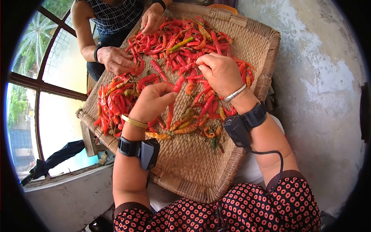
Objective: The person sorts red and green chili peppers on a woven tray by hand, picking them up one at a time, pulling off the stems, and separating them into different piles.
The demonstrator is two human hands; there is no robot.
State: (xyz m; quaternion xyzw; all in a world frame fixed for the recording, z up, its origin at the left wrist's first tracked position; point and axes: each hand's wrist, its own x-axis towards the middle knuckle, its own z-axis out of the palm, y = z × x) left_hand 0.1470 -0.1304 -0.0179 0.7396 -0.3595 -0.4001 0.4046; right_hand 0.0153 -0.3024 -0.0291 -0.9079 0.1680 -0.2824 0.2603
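Observation:
A woven tray (185, 162) carries many chili peppers, mostly red with some orange, yellow and green. Over its middle, my left hand (154, 101) is closed, with thumb and forefinger pinched on the end of a red chili pepper (179, 84). My right hand (222, 74) is closed in a pinch at the lower edge of the far pile of peppers (185, 42); what its fingertips hold, if anything, I cannot make out. Below my hands lie looser orange and wrinkled peppers (186, 129). To the left is another heap of red peppers (114, 102).
Across the tray, another person's hands (116, 60) touch the peppers on the left and at the top. A barred window (63, 58) stands on the left, with a folded black umbrella (58, 158) on its sill. A worn plaster wall (313, 77) rises on the right.

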